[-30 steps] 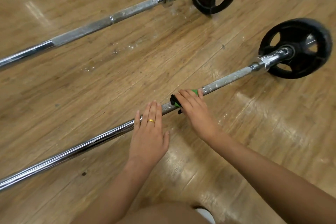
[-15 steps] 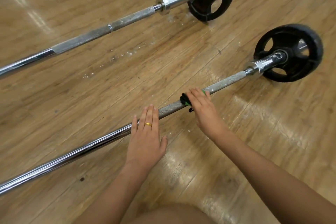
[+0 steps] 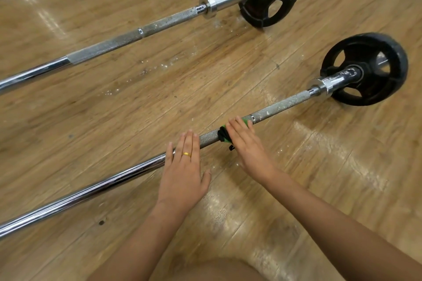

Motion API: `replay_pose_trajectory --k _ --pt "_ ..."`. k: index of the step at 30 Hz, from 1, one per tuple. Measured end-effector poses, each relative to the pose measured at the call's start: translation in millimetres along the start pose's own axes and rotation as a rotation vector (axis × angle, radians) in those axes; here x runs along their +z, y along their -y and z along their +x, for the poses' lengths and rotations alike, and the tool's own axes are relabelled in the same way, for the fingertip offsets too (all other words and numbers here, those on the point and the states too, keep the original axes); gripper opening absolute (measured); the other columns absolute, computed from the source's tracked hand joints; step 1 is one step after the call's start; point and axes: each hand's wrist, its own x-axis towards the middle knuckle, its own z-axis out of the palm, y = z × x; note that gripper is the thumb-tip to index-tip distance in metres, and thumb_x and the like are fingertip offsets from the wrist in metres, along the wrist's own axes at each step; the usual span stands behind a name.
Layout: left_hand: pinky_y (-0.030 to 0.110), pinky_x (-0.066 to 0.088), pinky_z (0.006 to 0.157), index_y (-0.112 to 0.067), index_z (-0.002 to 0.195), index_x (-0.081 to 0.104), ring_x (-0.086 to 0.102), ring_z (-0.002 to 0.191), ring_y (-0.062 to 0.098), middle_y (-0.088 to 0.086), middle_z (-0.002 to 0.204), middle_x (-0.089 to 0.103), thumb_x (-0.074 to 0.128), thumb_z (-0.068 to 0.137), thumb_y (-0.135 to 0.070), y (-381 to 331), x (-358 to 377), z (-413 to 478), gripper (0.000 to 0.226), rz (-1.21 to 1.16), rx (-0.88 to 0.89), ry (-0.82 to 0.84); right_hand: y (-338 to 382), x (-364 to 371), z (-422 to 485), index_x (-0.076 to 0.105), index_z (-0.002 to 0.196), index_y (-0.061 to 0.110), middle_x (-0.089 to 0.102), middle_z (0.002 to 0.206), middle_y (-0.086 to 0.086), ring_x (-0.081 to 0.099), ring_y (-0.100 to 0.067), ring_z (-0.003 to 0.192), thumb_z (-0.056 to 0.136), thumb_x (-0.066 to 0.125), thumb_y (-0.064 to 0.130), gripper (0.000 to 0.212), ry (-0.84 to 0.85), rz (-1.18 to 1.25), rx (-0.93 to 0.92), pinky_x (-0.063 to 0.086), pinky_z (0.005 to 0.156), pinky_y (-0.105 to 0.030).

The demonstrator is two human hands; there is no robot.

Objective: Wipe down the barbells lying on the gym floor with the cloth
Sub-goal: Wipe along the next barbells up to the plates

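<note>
Bright, even light; white glare streaks the floor [image 3: 338,150]; wide-angle edges bow.

I see near barbell [image 3: 91,191]: glossy polished chrome, rough grey knurling twd plate [image 3: 363,49], which is matt black rubber. Floor [image 3: 205,89]: shiny wood planks. Cloth [image 3: 244,121]: soft green/blk fabric.
</note>
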Motion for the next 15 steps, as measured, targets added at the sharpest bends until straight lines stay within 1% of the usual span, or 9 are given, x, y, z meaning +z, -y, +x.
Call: replay_pose_trajectory --k 1,4,6,8,11,13,15 --pt "0.047 0.004 0.123 -0.002 0.158 0.017 0.017 0.153 0.026 0.015 0.165 0.017 0.044 0.089 -0.051 0.0 -0.1 0.3 0.089 0.001 0.003 0.002 -5.9 -2.4 1.3 0.031 0.151 -0.002 0.036 0.156 -0.021 0.024 -0.032 0.149 0.067 0.064 -0.02 0.092 -0.009 -0.002 0.011 0.009 0.122 -0.048" --pt "0.046 0.003 0.123 -0.001 0.158 0.017 0.019 0.153 0.027 0.015 0.165 0.018 0.049 0.089 -0.051 -1.8 -1.6 0.0 0.091 -0.011 -0.015 0.008 -9.2 -7.2 7.3 0.034 0.15 -0.003 0.039 0.154 -0.021 0.026 -0.034 0.149 0.071 0.06 -0.022 0.085 -0.045 0.04 0.162 0.008 0.122 -0.047" --pt "0.047 0.005 0.122 -0.001 0.157 0.019 0.021 0.152 0.028 0.016 0.164 0.021 0.054 0.088 -0.051 -3.5 -1.9 -0.3 0.092 -0.023 -0.029 0.004 3.8 -2.5 9.0 0.034 0.15 -0.004 0.038 0.154 -0.022 0.022 -0.035 0.15 0.073 0.059 -0.022 0.083 -0.058 0.077 0.219 0.004 0.122 -0.048" --pt "0.047 0.006 0.122 -0.001 0.158 0.018 0.021 0.152 0.028 0.016 0.164 0.021 0.054 0.088 -0.051 -4.8 -1.4 -1.6 0.093 -0.024 -0.029 0.009 11.0 3.5 3.8 0.029 0.152 -0.003 0.033 0.158 -0.021 0.015 -0.033 0.152 0.073 0.058 -0.023 0.087 -0.035 0.083 0.192 0.0 0.123 -0.047" --pt "0.047 0.006 0.123 -0.002 0.158 0.015 0.018 0.153 0.027 0.015 0.165 0.021 0.047 0.088 -0.054 -5.2 -1.0 -3.5 0.093 -0.039 -0.035 0.012 -6.0 -4.2 -2.7 0.025 0.155 0.001 0.029 0.16 -0.018 0.013 -0.03 0.152 0.073 0.057 -0.022 0.091 0.004 0.03 0.06 0.004 0.123 -0.046" --pt "0.046 0.005 0.123 -0.002 0.159 0.014 0.016 0.153 0.026 0.015 0.165 0.019 0.046 0.089 -0.054 -6.7 -1.2 -5.3 0.093 -0.049 -0.029 0.012 -18.7 -11.6 -2.0 0.024 0.156 0.003 0.027 0.161 -0.016 0.012 -0.026 0.153 0.079 0.052 -0.02 0.085 0.014 0.006 0.078 0.003 0.123 -0.042" --pt "0.045 0.003 0.123 -0.003 0.159 0.011 0.013 0.154 0.026 0.014 0.166 0.016 0.047 0.089 -0.054 -8.7 -1.4 -8.1 0.093 -0.067 -0.026 0.016 -8.7 -11.8 -1.3 0.023 0.156 0.003 0.025 0.162 -0.016 0.007 -0.023 0.153 0.082 0.052 -0.02 0.082 0.003 0.038 0.172 -0.003 0.123 -0.039"
